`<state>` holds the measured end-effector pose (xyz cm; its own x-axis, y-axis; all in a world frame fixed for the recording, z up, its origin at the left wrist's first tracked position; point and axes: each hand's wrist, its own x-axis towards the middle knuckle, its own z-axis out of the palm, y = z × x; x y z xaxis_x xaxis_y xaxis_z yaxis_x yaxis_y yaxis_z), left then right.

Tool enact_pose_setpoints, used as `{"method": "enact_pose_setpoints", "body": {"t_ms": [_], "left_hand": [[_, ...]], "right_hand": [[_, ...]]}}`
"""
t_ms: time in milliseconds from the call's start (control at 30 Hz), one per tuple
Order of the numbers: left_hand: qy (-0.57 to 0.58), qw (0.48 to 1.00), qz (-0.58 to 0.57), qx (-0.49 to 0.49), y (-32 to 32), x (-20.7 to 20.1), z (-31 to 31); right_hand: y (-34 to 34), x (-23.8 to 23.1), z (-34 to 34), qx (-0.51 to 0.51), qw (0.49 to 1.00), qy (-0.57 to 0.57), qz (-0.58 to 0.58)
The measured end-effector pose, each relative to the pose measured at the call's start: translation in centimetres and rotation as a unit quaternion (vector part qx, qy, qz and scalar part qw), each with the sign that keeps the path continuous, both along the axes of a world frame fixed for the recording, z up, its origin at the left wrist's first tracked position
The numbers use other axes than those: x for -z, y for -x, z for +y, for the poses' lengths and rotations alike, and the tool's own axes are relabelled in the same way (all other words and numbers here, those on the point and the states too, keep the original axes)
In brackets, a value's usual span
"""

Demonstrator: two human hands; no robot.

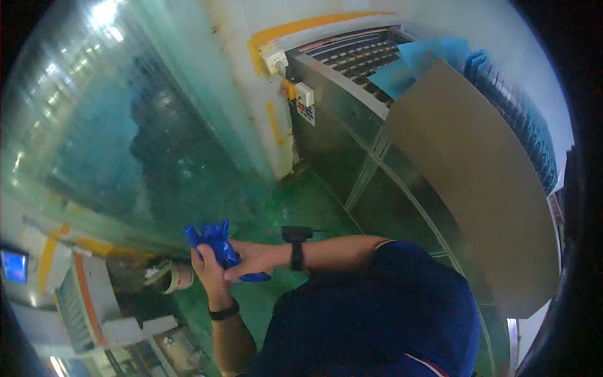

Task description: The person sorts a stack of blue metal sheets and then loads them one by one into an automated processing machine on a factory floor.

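Before my body, both hands are together at a crumpled blue glove (pixel 215 240), its finger ends sticking up. My left hand (pixel 212 271) is closed on its near left side, thumb against the blue material. From the right, my right hand (pixel 251 256) meets it with its fingers closed; the glove partly hides them, and I cannot tell whether any are inside it. More blue material (pixel 256 277) shows just below the right hand. I wear a black band (pixel 224 310) on the left wrist and a dark watch (pixel 297 251) on the right.
On the right stands a long metal machine (pixel 339 125) with a roller bed (pixel 361 60), blue sheets (pixel 433 53) and a large grey-brown panel (pixel 471 157). A translucent curtain (pixel 107 125) hangs left. A white bucket (pixel 179 277) stands on the green floor (pixel 295 201).
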<state>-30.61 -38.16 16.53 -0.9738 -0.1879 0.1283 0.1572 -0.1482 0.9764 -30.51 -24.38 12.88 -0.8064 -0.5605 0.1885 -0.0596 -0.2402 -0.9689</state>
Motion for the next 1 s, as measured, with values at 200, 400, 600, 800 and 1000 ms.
{"method": "enact_pose_setpoints", "body": {"t_ms": [200,400,600,800,1000], "left_hand": [[0.222,0.973,0.019,0.064,16.5,1.4,-9.8],[0.564,0.805,0.145,0.114,36.3,6.6,-14.3],[0.68,0.73,0.067,-0.021,46.8,6.4,-22.6],[0.699,0.693,0.003,-0.177,49.9,5.4,-34.5],[0.725,0.601,0.008,-0.337,52.5,4.8,-39.9]], "right_hand": [[17.2,-1.4,-0.7,0.113,0.981,-0.129,-0.09],[35.6,2.4,-5.2,0.273,0.934,-0.218,0.07],[50.3,5.9,-7.7,0.446,0.758,-0.37,0.298],[63.1,3.4,-6.2,0.563,0.698,-0.414,0.158],[70.6,3.4,-6.2,0.632,0.731,-0.254,0.037]]}}
